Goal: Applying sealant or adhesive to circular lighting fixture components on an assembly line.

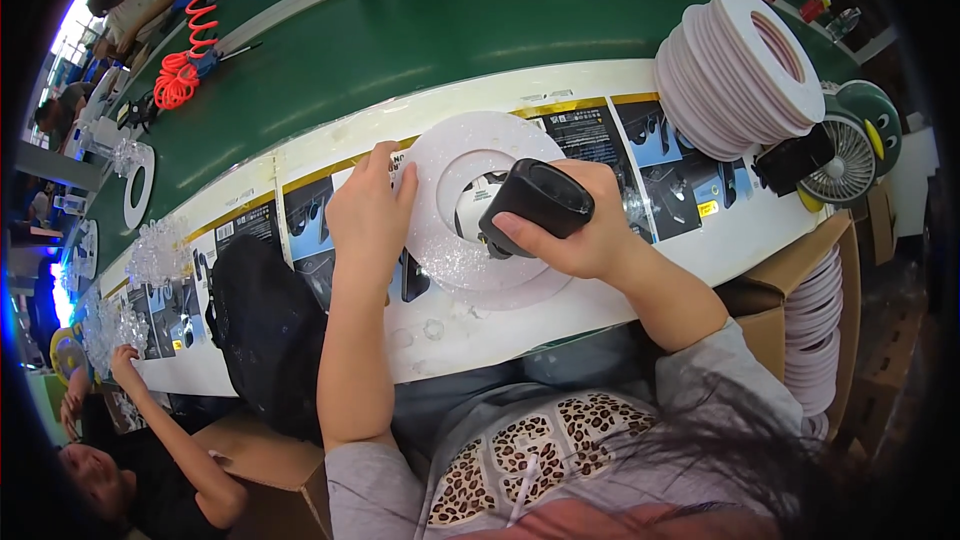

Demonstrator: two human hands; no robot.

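A white disc-shaped ring (430,205) with a round central opening lies on the white work surface in front of me. Another pale disc (535,292) shows partly beneath its near edge. My right hand (590,230) is wrapped round a black hand tool (545,202) with a bulky rounded end, held over the ring's opening. The tool's lower end is mostly hidden, so its exact kind does not show. At the ring's left edge rests my left hand (372,210), its fingers stretched out and apart. Within the opening a white printed piece (472,208) is partly visible.
A tall leaning stack of white rings (725,80) stands at the right, beside a small green fan (840,165). A black bag (262,325) lies left. Clear plastic pieces (155,250) are heaped farther left, near a co-worker's hand (125,365). An open carton (795,325) holds more rings.
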